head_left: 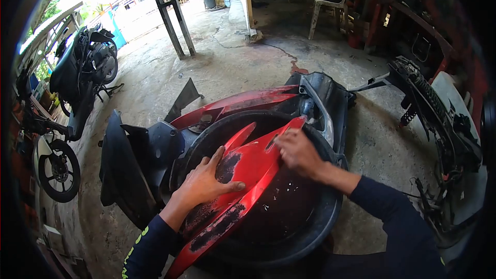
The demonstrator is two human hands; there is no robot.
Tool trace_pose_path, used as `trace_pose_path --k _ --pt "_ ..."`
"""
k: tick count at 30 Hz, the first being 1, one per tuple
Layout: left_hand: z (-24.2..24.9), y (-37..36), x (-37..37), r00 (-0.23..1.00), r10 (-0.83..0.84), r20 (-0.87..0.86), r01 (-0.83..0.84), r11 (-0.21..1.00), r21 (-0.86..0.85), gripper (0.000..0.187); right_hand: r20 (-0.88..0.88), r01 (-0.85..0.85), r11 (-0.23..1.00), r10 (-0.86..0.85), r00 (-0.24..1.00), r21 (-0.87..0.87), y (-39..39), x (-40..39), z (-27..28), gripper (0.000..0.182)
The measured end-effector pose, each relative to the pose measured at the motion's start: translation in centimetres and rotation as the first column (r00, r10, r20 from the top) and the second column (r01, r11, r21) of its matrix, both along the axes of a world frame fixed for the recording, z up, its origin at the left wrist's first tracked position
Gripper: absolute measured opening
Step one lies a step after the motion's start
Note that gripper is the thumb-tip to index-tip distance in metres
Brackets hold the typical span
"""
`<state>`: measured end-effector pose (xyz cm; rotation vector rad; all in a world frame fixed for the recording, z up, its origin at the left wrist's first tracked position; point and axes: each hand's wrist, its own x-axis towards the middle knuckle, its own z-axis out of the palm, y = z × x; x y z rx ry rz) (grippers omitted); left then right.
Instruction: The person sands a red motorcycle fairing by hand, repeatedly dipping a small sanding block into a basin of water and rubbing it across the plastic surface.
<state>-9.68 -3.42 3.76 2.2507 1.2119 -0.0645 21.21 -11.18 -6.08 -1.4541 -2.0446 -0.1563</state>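
A red motorcycle fairing panel [258, 163] with dark patches of worn paint lies slanted across a round black tub [330, 214]. My left hand [204, 181] rests on the panel, thumb and fingers spread over its surface. My right hand [299, 152] is closed near the panel's upper tip, slightly blurred. A thin dark edge shows by its fingertips, but what they pinch is too small to name. Pale flakes [266, 207] are scattered inside the tub.
Behind the tub lie another red panel [243, 101] and black plastic body parts [129, 160]. Motorcycles [85, 72] stand at left. A stripped frame with a shock spring [413, 113] is at right. A metal post [168, 13] and plastic chair [330, 5] stand further back.
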Motion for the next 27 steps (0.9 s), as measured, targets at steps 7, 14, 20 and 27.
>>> trace_pose_path --k 7,14,20,27 --pt "-0.3 0.0 0.0 1.000 0.004 -0.025 -0.004 1.000 -0.006 0.132 0.202 -0.001 0.997 -0.014 0.979 0.078 -0.1 0.1 1.3 0.031" --pt "-0.5 0.1 -0.2 1.000 -0.012 -0.026 0.012 1.000 0.004 0.133 -0.053 0.057 0.998 -0.057 0.997 -0.006 0.4 1.2 -0.6 0.030" --pt "-0.3 0.1 0.1 0.999 -0.002 -0.032 0.003 1.000 0.013 0.133 0.131 -0.089 0.988 0.072 0.989 0.128 -0.3 -0.4 1.4 0.023" --pt "-0.5 0.2 -0.1 0.999 -0.001 -0.036 0.002 0.999 0.033 0.134 0.000 -0.098 0.994 0.098 0.995 0.053 -1.4 -1.5 1.4 0.030"
